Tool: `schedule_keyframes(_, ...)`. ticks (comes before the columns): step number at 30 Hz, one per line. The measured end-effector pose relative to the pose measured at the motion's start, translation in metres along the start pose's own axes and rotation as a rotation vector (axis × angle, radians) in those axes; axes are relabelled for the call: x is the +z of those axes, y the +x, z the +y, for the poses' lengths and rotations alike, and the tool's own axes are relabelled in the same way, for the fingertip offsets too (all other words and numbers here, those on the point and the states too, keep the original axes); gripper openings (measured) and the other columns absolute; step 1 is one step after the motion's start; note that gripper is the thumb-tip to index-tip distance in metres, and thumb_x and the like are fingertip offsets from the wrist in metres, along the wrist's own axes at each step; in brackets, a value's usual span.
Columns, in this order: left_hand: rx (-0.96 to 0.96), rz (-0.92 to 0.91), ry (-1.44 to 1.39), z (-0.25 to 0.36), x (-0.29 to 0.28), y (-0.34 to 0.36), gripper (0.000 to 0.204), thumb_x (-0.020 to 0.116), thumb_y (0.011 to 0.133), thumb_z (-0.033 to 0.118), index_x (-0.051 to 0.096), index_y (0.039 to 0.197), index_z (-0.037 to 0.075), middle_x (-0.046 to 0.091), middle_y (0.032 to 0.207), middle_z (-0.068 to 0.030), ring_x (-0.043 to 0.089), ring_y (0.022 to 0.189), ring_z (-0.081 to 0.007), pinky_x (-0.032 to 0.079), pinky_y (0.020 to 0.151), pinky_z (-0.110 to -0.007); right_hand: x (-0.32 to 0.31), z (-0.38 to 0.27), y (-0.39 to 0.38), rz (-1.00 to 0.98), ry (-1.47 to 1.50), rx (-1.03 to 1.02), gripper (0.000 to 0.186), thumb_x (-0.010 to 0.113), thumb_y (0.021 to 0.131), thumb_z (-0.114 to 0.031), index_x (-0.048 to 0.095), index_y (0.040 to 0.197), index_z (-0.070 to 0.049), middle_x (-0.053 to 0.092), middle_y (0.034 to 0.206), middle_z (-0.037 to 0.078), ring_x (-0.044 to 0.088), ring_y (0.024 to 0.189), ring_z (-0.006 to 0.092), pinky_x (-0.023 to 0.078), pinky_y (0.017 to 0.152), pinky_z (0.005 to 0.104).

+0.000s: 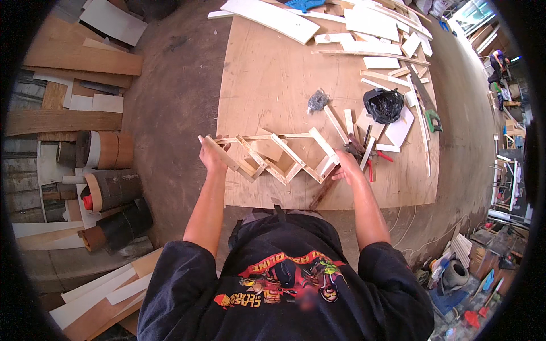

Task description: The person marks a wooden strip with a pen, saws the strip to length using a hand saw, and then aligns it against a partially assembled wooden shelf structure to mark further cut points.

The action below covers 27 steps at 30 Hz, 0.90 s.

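A zigzag frame of light wooden strips [273, 153] stands on a large plywood sheet [267, 79] near its front edge. My left hand [211, 156] grips the frame's left end, just past the sheet's left edge. Its right end is held by my right hand [347, 165]. The frame's strips form several V shapes under a thin top rail. My forearms come up from the lower edge, over my black printed shirt.
Loose wood offcuts [369, 25] lie across the sheet's far right. A black plastic bag [383, 105], a smaller grey bag [317, 101], a saw with a green handle [433, 120] and red-handled pliers [376, 162] sit right of the frame. Veneer rolls [108, 190] and boards [74, 57] crowd the floor at left.
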<state>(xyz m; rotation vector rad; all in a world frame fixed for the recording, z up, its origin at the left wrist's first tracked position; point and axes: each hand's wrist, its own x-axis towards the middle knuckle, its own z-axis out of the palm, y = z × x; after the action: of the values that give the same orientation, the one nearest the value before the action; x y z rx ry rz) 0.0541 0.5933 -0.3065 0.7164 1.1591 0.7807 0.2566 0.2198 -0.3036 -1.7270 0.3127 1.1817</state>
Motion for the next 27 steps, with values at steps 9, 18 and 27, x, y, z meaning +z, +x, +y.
schedule_keyframes(9,-0.018,-0.138,-0.050,0.008,-0.015,-0.006,0.045,0.038,0.111,0.039,0.050,0.136,0.005,0.067,0.112,-0.0158,0.071,0.101,-0.0371,0.059,0.079,-0.044,0.001,0.016,-0.022,-0.006,0.040,0.007,0.041,0.049,0.096,-0.036,0.066,0.121,-0.008,0.070,0.095,0.008,0.068,0.065,0.0215,0.059,0.053,0.0371)
schedule_keyframes(18,-0.019,-0.395,-0.255,0.040,-0.021,-0.023,0.051,0.030,0.110,0.043,0.045,0.141,0.005,0.064,0.107,-0.0143,0.062,0.099,-0.0315,0.048,0.092,-0.046,0.040,0.041,-0.069,0.282,0.244,-0.074,0.043,0.056,0.088,-0.016,0.063,0.129,-0.009,0.068,0.094,0.005,0.065,0.072,0.0179,0.059,0.058,0.0392)
schedule_keyframes(27,-0.095,-0.470,-0.447,0.062,-0.006,0.012,0.027,0.042,0.095,0.033,0.055,0.083,0.012,0.055,0.075,-0.0055,0.056,0.075,-0.0265,0.050,0.078,-0.044,0.082,0.065,-0.055,0.288,0.334,-0.243,0.050,0.054,0.085,0.004,0.058,0.134,-0.004,0.070,0.108,0.008,0.067,0.090,0.0174,0.055,0.069,0.0344)
